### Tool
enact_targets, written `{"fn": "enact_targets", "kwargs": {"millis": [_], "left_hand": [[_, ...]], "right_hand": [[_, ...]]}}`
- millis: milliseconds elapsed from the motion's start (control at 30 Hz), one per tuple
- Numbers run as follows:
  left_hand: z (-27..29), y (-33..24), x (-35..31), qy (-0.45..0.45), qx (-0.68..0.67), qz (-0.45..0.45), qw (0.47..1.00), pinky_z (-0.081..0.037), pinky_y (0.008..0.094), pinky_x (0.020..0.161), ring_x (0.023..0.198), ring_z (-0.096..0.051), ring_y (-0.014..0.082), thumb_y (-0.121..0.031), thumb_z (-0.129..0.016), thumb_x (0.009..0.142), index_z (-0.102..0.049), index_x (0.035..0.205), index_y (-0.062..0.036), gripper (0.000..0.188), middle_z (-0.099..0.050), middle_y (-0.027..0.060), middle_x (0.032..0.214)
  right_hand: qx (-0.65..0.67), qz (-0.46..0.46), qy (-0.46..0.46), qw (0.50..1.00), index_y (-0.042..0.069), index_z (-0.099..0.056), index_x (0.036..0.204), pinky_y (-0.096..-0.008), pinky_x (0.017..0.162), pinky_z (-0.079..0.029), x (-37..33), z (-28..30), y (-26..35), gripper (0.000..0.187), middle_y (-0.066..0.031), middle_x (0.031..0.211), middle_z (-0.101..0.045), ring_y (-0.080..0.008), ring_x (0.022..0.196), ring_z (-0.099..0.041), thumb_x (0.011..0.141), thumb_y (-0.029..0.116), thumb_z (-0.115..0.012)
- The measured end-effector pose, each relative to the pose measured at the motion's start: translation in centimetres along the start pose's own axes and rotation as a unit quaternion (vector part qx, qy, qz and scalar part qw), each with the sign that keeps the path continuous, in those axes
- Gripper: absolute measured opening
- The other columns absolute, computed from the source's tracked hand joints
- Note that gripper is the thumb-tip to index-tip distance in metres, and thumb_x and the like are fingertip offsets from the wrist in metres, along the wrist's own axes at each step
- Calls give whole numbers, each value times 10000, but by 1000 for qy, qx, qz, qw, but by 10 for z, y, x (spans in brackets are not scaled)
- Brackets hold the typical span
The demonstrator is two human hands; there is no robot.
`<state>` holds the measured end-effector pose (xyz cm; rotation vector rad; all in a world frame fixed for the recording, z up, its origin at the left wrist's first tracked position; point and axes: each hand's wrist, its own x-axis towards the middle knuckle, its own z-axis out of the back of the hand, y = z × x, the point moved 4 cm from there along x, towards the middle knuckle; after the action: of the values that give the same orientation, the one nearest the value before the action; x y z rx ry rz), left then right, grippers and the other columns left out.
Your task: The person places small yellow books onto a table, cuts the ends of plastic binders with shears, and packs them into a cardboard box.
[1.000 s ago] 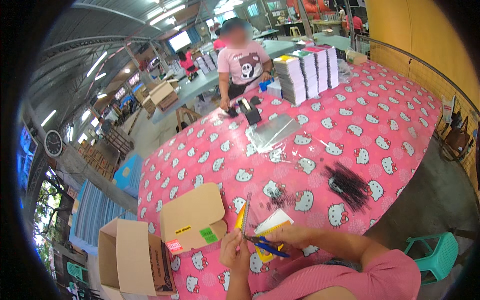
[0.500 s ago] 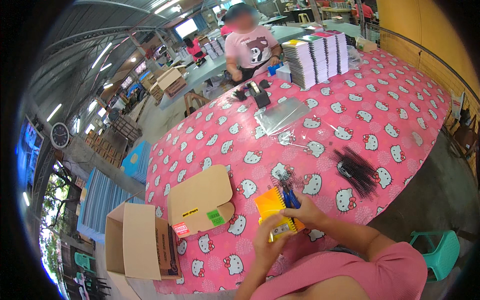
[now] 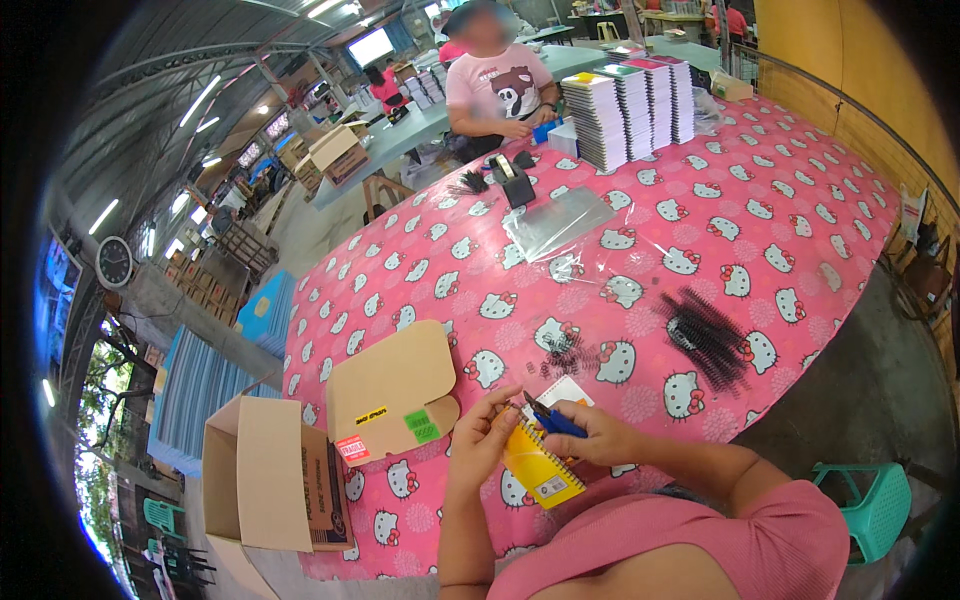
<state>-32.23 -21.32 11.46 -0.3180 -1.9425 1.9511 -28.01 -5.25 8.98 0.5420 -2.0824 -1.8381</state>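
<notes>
A yellow spiral-bound notebook (image 3: 545, 468) is tilted over the near part of the table. My left hand (image 3: 482, 442) grips its upper left end, fingers closed around the corner. In my right hand (image 3: 602, 436) are blue-handled cutting pliers (image 3: 562, 421), their dark jaws pointing at the end of the black coil beside my left fingertips. Whether the jaws touch the wire, I cannot tell. A white sheet (image 3: 568, 392) shows just beyond the pliers. Small black coil clippings (image 3: 566, 358) are scattered on the table past the notebook.
A heap of black spiral coils (image 3: 704, 342) lies to the right. On the left are a flat cardboard piece (image 3: 392, 385) and an open carton (image 3: 270, 475). Farther off stand a tape dispenser (image 3: 514, 183), clear plastic sleeves (image 3: 562, 224) and notebook stacks (image 3: 600, 125); a co-worker (image 3: 497, 95) is across the table.
The notebook has been turned, and its white sheet now shows. The pliers have shifted from its far right end to the corner by my left hand. The co-worker's hand has moved toward a blue object.
</notes>
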Motion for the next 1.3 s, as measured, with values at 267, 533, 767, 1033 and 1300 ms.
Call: {"fn": "enact_targets", "kwargs": {"millis": [267, 533, 767, 1033, 1300], "left_hand": [[7, -1, -1, 57, -33, 35, 997, -406, 186, 730, 814, -508, 50, -100, -543, 906, -461, 1283, 2, 399, -573, -7, 899], [5, -17, 2, 77, -45, 34, 995, -403, 191, 748, 831, -499, 53, -59, -535, 895, -410, 1321, 18, 451, -564, -5, 899], [8, -12, 13, 112, -64, 27, 991, -410, 229, 866, 1012, -522, 102, -51, -526, 898, -394, 1326, 24, 453, -563, 60, 1148], [5, -23, 2, 140, -130, 4, 981, -411, 278, 930, 1094, -519, 147, -56, -562, 882, -371, 1326, 43, 494, -520, 98, 1247], [8, -22, 6, 145, -132, 18, 980, -412, 269, 924, 1080, -525, 136, -52, -562, 880, -379, 1318, 53, 486, -537, 94, 1223]], "right_hand": [[-236, 152, -27, 959, 8, -454, 1221, -350, 855, -398, 1, 39, 20, 468, -159, 1047, -507, -256, 995, -506, 940, 381, -440], [-358, 198, -28, 912, 33, -480, 1187, -379, 819, -422, 3, 43, 37, 443, -165, 1012, -514, -322, 951, -521, 904, 373, -499], [-526, 252, -69, 809, 60, -553, 1117, -400, 812, -418, 14, 47, 70, 447, -135, 995, -557, -309, 926, -538, 780, 332, -662], [-605, 338, -50, 719, 111, -565, 1122, -409, 846, -384, 18, 32, 89, 482, -98, 1022, -542, -266, 942, -521, 716, 323, -713], [-635, 346, -37, 690, 137, -543, 1061, -400, 795, -401, 23, 36, 88, 441, -72, 953, -542, -237, 935, -535, 714, 356, -706]]}}
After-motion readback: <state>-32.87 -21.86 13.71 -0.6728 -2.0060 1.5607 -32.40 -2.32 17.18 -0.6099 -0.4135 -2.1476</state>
